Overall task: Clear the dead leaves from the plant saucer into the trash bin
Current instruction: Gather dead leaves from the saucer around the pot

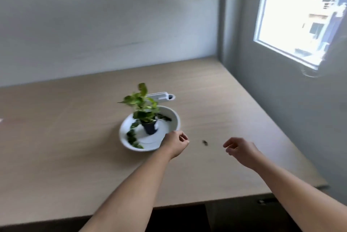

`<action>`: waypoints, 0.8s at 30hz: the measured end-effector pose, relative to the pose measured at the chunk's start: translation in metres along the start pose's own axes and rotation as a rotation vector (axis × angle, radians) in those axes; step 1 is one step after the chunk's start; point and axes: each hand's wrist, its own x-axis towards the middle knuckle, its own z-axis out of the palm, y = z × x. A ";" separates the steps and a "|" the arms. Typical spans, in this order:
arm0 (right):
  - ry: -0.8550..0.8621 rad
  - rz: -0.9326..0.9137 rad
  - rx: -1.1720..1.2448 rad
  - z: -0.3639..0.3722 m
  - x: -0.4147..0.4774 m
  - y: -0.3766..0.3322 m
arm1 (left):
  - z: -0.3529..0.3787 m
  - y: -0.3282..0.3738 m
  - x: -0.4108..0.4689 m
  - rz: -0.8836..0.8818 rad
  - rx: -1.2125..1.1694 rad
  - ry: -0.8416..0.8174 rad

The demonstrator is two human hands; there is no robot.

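Note:
A white saucer (pixel 170 114) sits in the middle of the wooden table (pixel 75 147). In it stands a small dark pot (pixel 149 127) with a green leafy plant (pixel 140 104). Dark dead leaves (pixel 133 139) lie along the saucer's left inside and more dead leaves (pixel 165 117) at its back right. One small dark leaf scrap (pixel 205 142) lies on the table between my hands. My left hand (pixel 176 143) hovers at the saucer's front right rim, fingers loosely curled, holding nothing visible. My right hand (pixel 240 149) hovers to the right, fingers apart and empty. No trash bin is in view.
A white oblong object (pixel 163 97) lies on the table just behind the plant. Walls close off the table at the back and right, with a bright window (pixel 300 16) at the upper right. The table's front edge runs near the bottom of the view.

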 end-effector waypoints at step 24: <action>0.081 0.130 -0.453 0.147 0.120 -0.043 | -0.086 -0.211 0.098 0.075 0.530 -0.326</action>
